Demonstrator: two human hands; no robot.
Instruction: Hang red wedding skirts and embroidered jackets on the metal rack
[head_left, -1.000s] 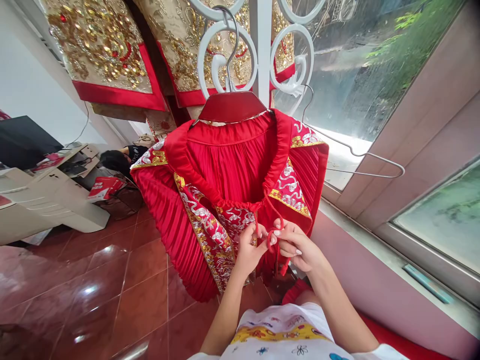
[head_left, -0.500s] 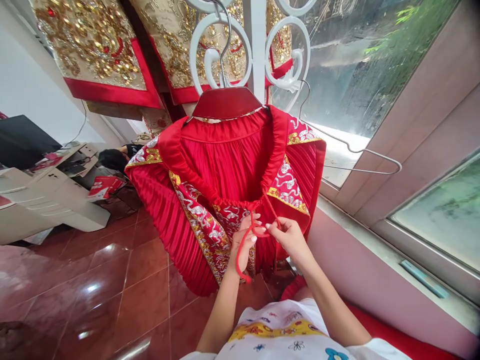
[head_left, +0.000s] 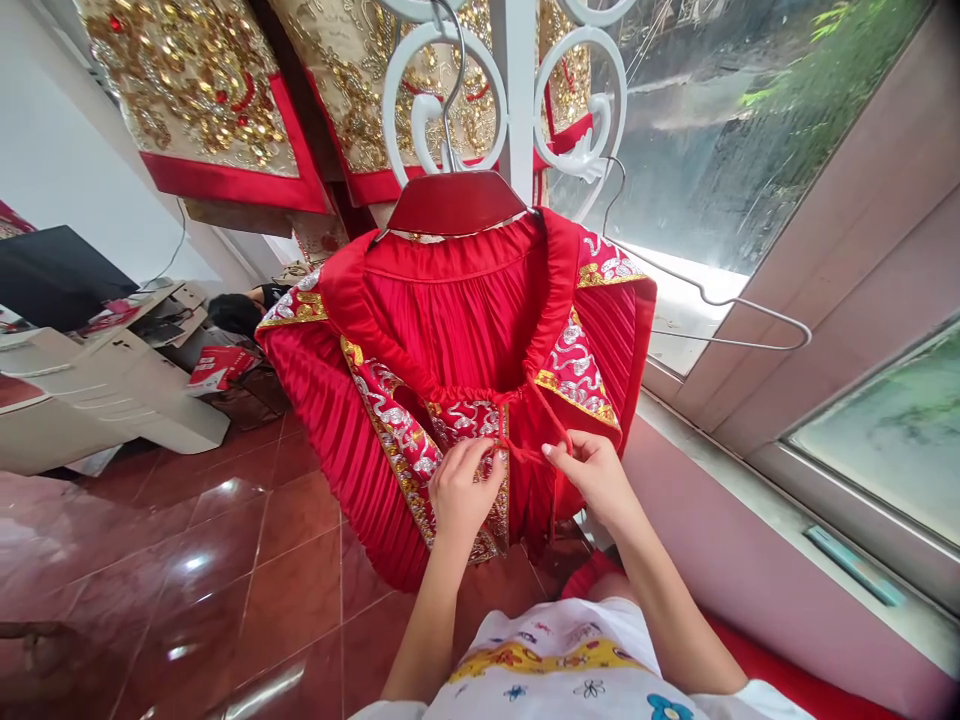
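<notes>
A red pleated skirt (head_left: pixel 450 320) with gold and silver embroidered panels hangs waist-up from a red hanger (head_left: pixel 454 203) on a white scrolled rack (head_left: pixel 517 90). A thin red drawstring (head_left: pixel 525 452) runs across the front of its waistband. My left hand (head_left: pixel 461 490) pinches one end of the drawstring with closed fingers. My right hand (head_left: pixel 592 470) pinches the other end, a short way to the right. The cord is stretched taut between the two hands.
Gold-beaded garments with red borders (head_left: pixel 202 110) hang above. An empty wire hanger (head_left: pixel 712 310) hangs by the window (head_left: pixel 750 120) on the right. A white desk (head_left: pixel 112 390) with boxes stands at left. Glossy red floor tiles (head_left: pixel 187 560) lie below.
The hands, close together a second ago, have drawn apart sideways, pulling the drawstring tight. The loose loop that hung by my left hand is gone.
</notes>
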